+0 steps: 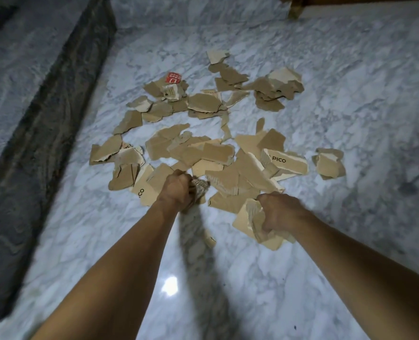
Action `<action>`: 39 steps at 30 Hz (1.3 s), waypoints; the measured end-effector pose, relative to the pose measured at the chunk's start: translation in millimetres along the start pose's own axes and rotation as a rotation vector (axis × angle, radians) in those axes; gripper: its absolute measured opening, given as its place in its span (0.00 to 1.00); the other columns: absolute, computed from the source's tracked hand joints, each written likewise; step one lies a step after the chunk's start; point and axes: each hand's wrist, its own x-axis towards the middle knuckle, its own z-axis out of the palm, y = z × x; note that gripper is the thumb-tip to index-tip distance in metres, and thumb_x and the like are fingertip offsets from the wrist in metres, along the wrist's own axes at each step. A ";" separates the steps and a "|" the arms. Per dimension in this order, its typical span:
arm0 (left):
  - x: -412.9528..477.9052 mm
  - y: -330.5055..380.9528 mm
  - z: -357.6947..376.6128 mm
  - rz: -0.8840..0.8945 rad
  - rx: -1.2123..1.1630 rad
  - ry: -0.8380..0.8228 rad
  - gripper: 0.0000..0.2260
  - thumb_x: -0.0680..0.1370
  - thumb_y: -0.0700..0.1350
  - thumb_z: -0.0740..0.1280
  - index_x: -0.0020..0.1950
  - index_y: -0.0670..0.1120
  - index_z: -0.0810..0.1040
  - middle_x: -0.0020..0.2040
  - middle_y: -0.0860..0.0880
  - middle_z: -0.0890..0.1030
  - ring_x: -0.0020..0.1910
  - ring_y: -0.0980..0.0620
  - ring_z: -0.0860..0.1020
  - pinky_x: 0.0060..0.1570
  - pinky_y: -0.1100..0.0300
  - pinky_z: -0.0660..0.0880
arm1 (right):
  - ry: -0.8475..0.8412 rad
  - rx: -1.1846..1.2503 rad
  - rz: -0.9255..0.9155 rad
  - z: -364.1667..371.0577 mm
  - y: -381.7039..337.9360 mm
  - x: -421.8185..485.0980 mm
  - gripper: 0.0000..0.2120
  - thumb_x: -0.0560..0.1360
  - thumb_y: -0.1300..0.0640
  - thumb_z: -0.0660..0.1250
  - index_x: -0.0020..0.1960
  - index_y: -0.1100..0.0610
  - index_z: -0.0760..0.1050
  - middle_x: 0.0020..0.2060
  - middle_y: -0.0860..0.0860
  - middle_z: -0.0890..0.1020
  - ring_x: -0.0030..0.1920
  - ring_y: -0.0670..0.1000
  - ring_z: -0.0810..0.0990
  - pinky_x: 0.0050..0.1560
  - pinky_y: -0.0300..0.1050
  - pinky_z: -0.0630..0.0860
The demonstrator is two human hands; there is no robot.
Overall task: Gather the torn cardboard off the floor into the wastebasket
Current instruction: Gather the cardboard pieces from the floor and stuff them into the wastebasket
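Several torn brown cardboard pieces (203, 153) lie scattered over the white marble floor (338, 99). My left hand (176, 190) grips a crumpled cardboard scrap (200, 188) at the near edge of the pile. My right hand (280, 212) holds a bunch of torn cardboard pieces (252, 222) just above the floor. One piece printed "PICO" (285, 163) lies beyond my right hand. A small separate heap (328, 163) sits at the right. No wastebasket is in view.
A dark stone step or ledge (44, 106) runs along the left side. A wooden furniture leg (295, 9) stands at the top right. A red printed scrap (174, 77) lies at the far side of the pile.
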 end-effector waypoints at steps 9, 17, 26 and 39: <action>-2.3 -2.7 5.7 -0.228 -0.148 -0.069 0.12 0.72 0.48 0.68 0.50 0.41 0.77 0.48 0.40 0.81 0.51 0.40 0.80 0.46 0.57 0.77 | 0.007 -0.013 0.020 1.6 0.8 -2.2 0.32 0.66 0.50 0.79 0.66 0.51 0.70 0.61 0.53 0.78 0.60 0.58 0.80 0.50 0.45 0.73; -53.2 3.9 -16.2 0.145 -0.097 -0.554 0.13 0.65 0.44 0.79 0.47 0.44 0.83 0.46 0.48 0.83 0.46 0.50 0.80 0.47 0.56 0.79 | -0.049 0.006 0.030 -9.2 -2.4 -4.4 0.36 0.63 0.48 0.81 0.66 0.52 0.70 0.63 0.52 0.77 0.62 0.57 0.79 0.55 0.49 0.75; -78.9 22.9 21.1 0.368 0.016 -0.229 0.08 0.71 0.40 0.66 0.50 0.47 0.79 0.49 0.47 0.80 0.47 0.46 0.77 0.40 0.66 0.63 | -0.050 0.046 0.054 -2.0 6.4 -4.7 0.36 0.63 0.46 0.81 0.65 0.52 0.70 0.61 0.52 0.79 0.61 0.57 0.79 0.57 0.49 0.75; -67.3 33.2 26.2 0.159 -0.008 -0.357 0.12 0.77 0.42 0.65 0.56 0.37 0.78 0.57 0.41 0.81 0.39 0.57 0.79 0.37 0.69 0.71 | 0.069 0.708 0.117 -39.3 28.9 24.3 0.45 0.55 0.42 0.84 0.67 0.56 0.74 0.60 0.53 0.81 0.58 0.55 0.80 0.56 0.46 0.78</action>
